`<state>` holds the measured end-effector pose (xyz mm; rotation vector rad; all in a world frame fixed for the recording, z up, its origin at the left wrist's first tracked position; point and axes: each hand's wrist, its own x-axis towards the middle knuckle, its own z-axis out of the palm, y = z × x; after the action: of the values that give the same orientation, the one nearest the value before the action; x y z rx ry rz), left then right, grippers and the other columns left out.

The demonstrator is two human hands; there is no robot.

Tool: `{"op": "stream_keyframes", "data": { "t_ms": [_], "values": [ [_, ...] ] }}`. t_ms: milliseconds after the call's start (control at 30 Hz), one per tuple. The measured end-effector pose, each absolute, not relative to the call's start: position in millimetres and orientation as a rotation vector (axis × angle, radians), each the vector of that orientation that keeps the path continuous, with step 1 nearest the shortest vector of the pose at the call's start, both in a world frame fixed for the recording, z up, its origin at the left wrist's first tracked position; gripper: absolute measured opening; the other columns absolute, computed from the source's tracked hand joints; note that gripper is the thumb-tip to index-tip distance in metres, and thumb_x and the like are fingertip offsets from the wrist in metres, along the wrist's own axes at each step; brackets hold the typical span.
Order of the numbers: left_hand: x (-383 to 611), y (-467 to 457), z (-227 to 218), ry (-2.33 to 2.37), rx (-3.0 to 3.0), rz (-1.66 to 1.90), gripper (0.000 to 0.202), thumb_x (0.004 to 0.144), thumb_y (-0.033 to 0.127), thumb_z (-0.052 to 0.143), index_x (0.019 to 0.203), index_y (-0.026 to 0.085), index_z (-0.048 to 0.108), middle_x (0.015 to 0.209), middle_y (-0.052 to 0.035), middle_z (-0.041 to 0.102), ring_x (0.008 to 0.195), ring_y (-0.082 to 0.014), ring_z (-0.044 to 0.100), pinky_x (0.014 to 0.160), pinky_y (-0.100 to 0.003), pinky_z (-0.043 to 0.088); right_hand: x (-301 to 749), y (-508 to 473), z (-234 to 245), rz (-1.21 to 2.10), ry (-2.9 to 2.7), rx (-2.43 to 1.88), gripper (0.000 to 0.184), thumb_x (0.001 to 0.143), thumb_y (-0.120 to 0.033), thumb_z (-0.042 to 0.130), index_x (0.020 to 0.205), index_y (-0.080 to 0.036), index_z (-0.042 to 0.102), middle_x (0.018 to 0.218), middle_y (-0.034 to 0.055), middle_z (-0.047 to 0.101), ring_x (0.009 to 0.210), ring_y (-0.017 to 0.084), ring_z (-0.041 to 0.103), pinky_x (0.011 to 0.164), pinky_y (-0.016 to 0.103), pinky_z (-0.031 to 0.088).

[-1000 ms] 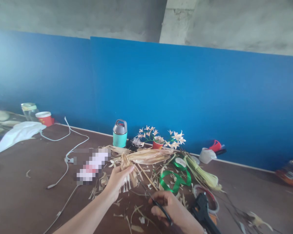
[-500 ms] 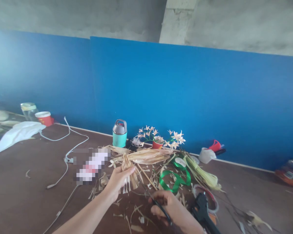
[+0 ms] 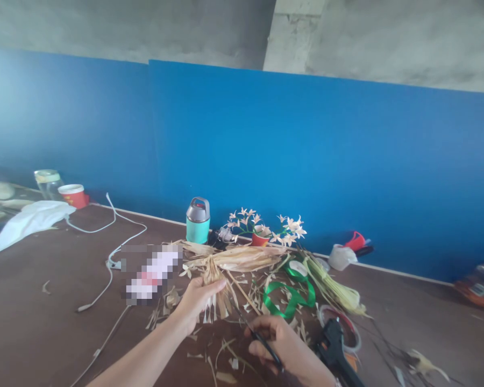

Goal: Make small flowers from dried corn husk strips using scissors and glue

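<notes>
My left hand [image 3: 194, 302] pinches a small folded piece of dried corn husk [image 3: 214, 287], its cut fringe hanging down over the brown table [image 3: 44, 322]. My right hand [image 3: 284, 344] is closed round a pair of black scissors [image 3: 255, 332], whose blades point up and left toward the husk's fringe. Behind the husk lies a pile of long dried husk leaves [image 3: 242, 258]. Small husk cuttings [image 3: 226, 355] are scattered on the table beneath both hands.
A green ribbon [image 3: 290, 298], a black glue gun [image 3: 334, 349], a tape roll [image 3: 349, 328] and pale straw bundle [image 3: 334, 290] lie right. A teal flask [image 3: 198, 220], small pot of husk flowers [image 3: 262, 228], white cables [image 3: 113, 258], white cloth [image 3: 28, 223] and red cup [image 3: 75, 195] sit behind and left.
My left hand with the husk piece has shifted slightly right and down toward the scissors. The right hand has hardly moved.
</notes>
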<state>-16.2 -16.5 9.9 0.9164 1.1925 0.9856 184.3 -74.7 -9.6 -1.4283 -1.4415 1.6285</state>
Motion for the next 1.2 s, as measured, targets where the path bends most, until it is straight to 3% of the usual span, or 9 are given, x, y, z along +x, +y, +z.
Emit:
{"op": "stream_keyframes", "data": {
  "t_ms": [133, 367, 667, 900, 1200],
  "values": [
    [-16.1, -17.5, 11.8, 1.191, 0.928, 0.982, 0.039, 0.051, 0.050, 0.075, 0.056, 0.015, 0.056, 0.040, 0.0104, 0.027, 0.038, -0.0043, 0.018, 0.043, -0.023, 0.008, 184.3, -74.8, -10.3, 1.632, -1.445, -1.392, 0.032, 0.060, -0.035, 0.070, 0.080, -0.013, 0.060, 0.055, -0.0053, 0.053, 0.036, 0.002, 0.038, 0.031, 0.014, 0.026],
    [-16.8, -16.2, 9.1, 1.213, 0.928, 0.965, 0.039, 0.052, 0.049, 0.074, 0.062, 0.015, 0.059, 0.042, 0.0089, 0.034, 0.040, -0.0043, 0.019, 0.043, -0.022, 0.009, 184.8, -74.5, -9.0, 1.640, -1.468, -1.402, 0.034, 0.060, -0.036, 0.071, 0.081, -0.012, 0.060, 0.052, -0.0058, 0.050, 0.035, 0.002, 0.036, 0.031, 0.014, 0.025],
    [-17.8, -13.3, 3.8, 1.176, 0.940, 0.948, 0.039, 0.051, 0.050, 0.075, 0.058, 0.015, 0.058, 0.039, 0.0092, 0.032, 0.038, -0.0044, 0.021, 0.043, -0.022, 0.009, 187.4, -72.9, -13.3, 1.646, -1.468, -1.403, 0.033, 0.060, -0.036, 0.072, 0.081, -0.012, 0.061, 0.053, -0.0055, 0.051, 0.035, 0.002, 0.037, 0.031, 0.014, 0.026],
    [-15.7, -15.3, 7.6, 1.221, 0.921, 0.955, 0.038, 0.050, 0.047, 0.077, 0.060, 0.014, 0.060, 0.039, 0.0085, 0.035, 0.038, -0.0044, 0.023, 0.042, -0.021, 0.011, 185.2, -72.9, -8.6, 1.658, -1.452, -1.457, 0.029, 0.059, -0.031, 0.072, 0.078, -0.013, 0.059, 0.043, -0.0081, 0.048, 0.032, 0.002, 0.035, 0.030, 0.014, 0.024],
    [-18.4, -9.6, 0.7, 1.189, 0.816, 1.125, 0.038, 0.050, 0.044, 0.077, 0.069, 0.013, 0.066, 0.043, 0.0063, 0.046, 0.036, -0.0047, 0.031, 0.040, -0.020, 0.017, 182.8, -71.9, -6.0, 1.643, -1.379, -1.466, 0.032, 0.056, -0.031, 0.071, 0.080, -0.012, 0.059, 0.051, -0.0048, 0.053, 0.039, 0.005, 0.043, 0.033, 0.015, 0.033]
  ]
}}
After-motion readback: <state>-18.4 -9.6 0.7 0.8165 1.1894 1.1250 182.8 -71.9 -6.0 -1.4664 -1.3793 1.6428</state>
